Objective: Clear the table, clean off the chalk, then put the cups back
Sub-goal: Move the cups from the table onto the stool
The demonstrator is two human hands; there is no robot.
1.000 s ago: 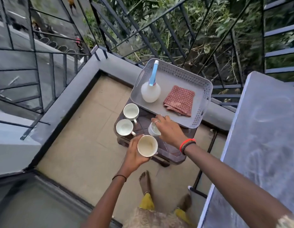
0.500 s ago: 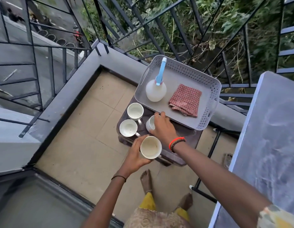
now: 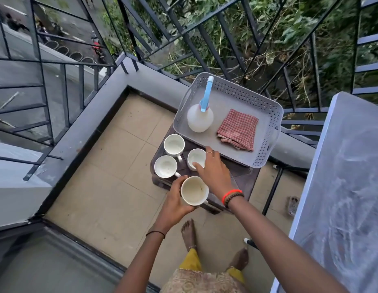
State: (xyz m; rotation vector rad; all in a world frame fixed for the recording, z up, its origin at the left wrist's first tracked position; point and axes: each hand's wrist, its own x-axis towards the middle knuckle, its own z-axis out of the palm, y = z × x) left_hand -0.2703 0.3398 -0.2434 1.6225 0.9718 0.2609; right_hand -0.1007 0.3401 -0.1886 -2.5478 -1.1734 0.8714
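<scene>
My left hand (image 3: 175,199) grips a white cup (image 3: 194,190) by its side, just above the near edge of a dark stool (image 3: 241,176). My right hand (image 3: 215,174) reaches over the stool and pinches the rim of a second white cup (image 3: 195,157) standing there, thumb on the near rim and fingers on the far side. Two more white cups (image 3: 173,144) (image 3: 165,166) stand upright at the stool's left side. The grey table (image 3: 342,187) on the right is smeared with white chalk.
A grey perforated tray (image 3: 266,149) rests on the stool's far side and the ledge, holding a spray bottle (image 3: 199,120) with a blue head and a folded red checked cloth (image 3: 237,129). Black railings enclose the tiled balcony. My bare feet (image 3: 189,231) stand below the stool.
My right hand has drawn back a little on the cup on the stool, so more of its opening shows. My left hand keeps its cup in about the same place.
</scene>
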